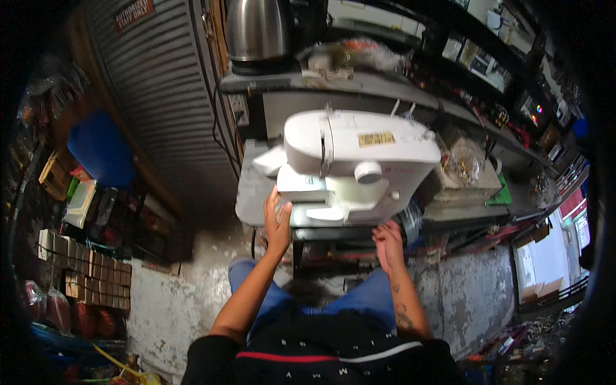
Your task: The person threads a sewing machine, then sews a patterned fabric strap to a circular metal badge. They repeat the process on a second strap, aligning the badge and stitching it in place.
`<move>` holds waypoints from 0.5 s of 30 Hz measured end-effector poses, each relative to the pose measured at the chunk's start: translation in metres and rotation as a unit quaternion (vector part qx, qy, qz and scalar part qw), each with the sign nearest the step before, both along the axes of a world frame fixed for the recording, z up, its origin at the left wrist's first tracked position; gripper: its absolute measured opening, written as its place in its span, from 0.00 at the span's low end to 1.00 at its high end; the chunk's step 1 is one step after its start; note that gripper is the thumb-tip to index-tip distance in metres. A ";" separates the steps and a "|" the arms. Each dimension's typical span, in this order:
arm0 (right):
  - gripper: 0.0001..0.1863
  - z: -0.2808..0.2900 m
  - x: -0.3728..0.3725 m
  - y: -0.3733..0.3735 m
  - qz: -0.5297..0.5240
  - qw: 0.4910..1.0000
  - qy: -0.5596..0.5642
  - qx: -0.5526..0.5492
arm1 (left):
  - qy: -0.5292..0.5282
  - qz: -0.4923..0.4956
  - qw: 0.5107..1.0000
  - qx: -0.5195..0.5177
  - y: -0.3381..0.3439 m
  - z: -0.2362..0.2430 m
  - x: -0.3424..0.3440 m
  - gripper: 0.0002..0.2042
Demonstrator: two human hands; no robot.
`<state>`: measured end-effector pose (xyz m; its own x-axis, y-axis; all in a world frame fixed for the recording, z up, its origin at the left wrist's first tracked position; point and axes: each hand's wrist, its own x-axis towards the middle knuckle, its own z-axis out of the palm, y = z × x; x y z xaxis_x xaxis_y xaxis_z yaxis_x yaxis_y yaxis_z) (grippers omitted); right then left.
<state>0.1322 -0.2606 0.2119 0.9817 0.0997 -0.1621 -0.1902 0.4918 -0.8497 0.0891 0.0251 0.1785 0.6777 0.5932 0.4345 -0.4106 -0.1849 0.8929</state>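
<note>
A white plastic sewing machine with a round white dial (pixel 367 172) on its front stands upright on the grey tabletop (pixel 251 189), near its front edge and directly before the seated person; call its body the white sewing machine (pixel 350 138). The left hand (pixel 277 223) is at the machine's lower left front corner, fingers stretched upward and thumb apart, unclenched; whether it presses on the casing or merely rests against it, I cannot tell. The right hand (pixel 387 245) is below the machine's right end, by the tabletop's front edge, its fingers loosely bent and released; contact with the edge is unclear. Just beside it is a dark rounded object (pixel 411 222), too blurred to identify.

To the right of the machine sits a pale box (pixel 463 191) bearing a clear plastic-wrapped bundle (pixel 463 162). Behind, a brushed-steel kettle (pixel 258 29) stands on a raised grey shelf (pixel 276 81). Off to the left is a ribbed grey shutter (pixel 157 83).
</note>
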 end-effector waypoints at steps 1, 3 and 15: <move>0.15 0.007 -0.003 0.004 0.082 0.993 0.050 0.069 | -0.001 0.012 1.000 -0.016 -0.002 -0.002 -0.004 0.21; 0.15 0.024 -0.016 0.016 0.200 0.967 0.047 0.151 | 0.003 -0.011 0.999 -0.030 -0.007 -0.004 -0.010 0.19; 0.33 0.096 -0.102 0.063 0.168 0.951 -0.254 -0.059 | 0.050 -0.243 0.963 -0.107 -0.071 0.098 -0.112 0.12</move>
